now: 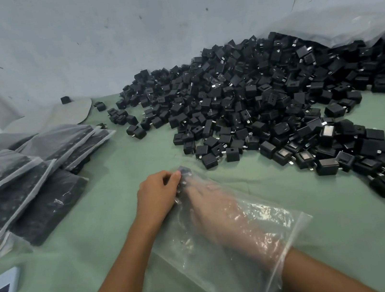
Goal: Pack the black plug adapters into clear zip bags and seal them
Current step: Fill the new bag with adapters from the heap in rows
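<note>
In the head view, the right hand is pushed deep inside a clear plastic zip bag; whether its fingers are spread cannot be told. The left hand pinches the bag's far corner, just beside small black adapters inside. Beyond both hands lies the heap of black plug adapters. Seating the pieces flat in the corner should let the bag seal cleanly.

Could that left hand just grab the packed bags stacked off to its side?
Probably yes: bare green cloth lies between the left hand and the packed bags, but it's now pinching the clear bag.
</note>
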Action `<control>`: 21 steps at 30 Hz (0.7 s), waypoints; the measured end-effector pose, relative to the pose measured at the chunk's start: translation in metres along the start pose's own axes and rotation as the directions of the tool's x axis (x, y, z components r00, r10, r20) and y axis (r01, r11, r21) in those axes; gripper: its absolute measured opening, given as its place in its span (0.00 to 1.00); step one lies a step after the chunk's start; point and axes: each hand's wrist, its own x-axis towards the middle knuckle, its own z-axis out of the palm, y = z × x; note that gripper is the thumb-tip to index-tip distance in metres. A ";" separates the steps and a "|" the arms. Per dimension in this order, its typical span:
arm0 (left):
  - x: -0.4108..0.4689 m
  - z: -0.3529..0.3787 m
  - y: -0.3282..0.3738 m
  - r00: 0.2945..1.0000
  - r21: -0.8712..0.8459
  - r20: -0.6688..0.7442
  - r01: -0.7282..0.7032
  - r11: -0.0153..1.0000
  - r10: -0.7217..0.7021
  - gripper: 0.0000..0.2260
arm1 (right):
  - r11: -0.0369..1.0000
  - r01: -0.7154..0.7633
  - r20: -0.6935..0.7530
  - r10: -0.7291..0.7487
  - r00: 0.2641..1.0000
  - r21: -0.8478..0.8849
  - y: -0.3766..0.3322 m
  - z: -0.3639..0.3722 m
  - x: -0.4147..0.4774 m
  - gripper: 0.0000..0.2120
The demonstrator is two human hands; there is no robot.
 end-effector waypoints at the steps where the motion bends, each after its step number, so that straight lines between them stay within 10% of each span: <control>1: 0.000 0.001 0.000 1.000 0.023 -0.012 -0.023 0.999 0.023 0.15 | 1.000 -0.017 0.010 0.017 1.000 0.021 0.001 -0.001 0.000 0.21; 21: 0.005 0.012 -0.001 0.988 0.151 0.017 -0.157 0.976 0.156 0.18 | 0.998 -0.020 0.027 0.022 0.999 -0.061 -0.008 -0.022 -0.014 0.33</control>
